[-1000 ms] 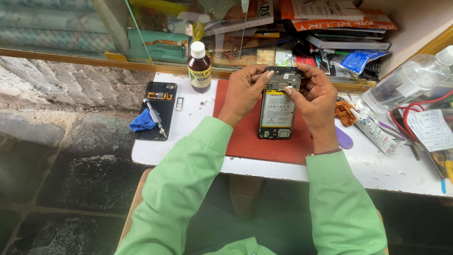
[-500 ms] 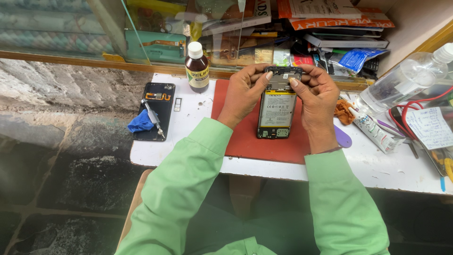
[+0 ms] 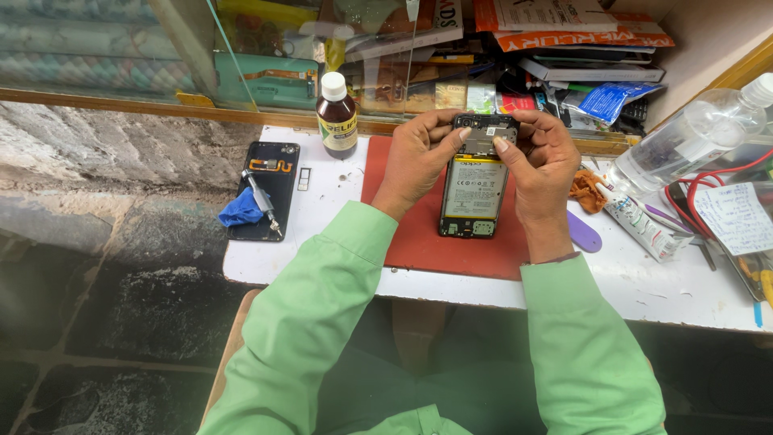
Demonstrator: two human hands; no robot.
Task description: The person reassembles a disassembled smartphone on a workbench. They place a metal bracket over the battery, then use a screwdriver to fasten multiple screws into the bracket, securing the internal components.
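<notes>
Both thumbs have crept inward; left hand (image 3: 417, 157) and right hand (image 3: 541, 161) pinch the opened phone (image 3: 475, 181) top, wrists bent

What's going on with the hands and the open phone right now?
Left hand and right hand both grip the opened phone's top end. Phone lies on the red mat. Brown bottle stands beside, apart.

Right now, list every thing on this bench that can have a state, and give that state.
Phone: back cover off, battery showing, lying on the red mat.
Left hand: gripping the phone's upper left edge.
Right hand: fingers on the phone's top end.
Brown bottle: upright, white cap on.
Clear bottle: lying tilted, capped.
Back cover: flat, inner side up, screwdriver across it.
</notes>
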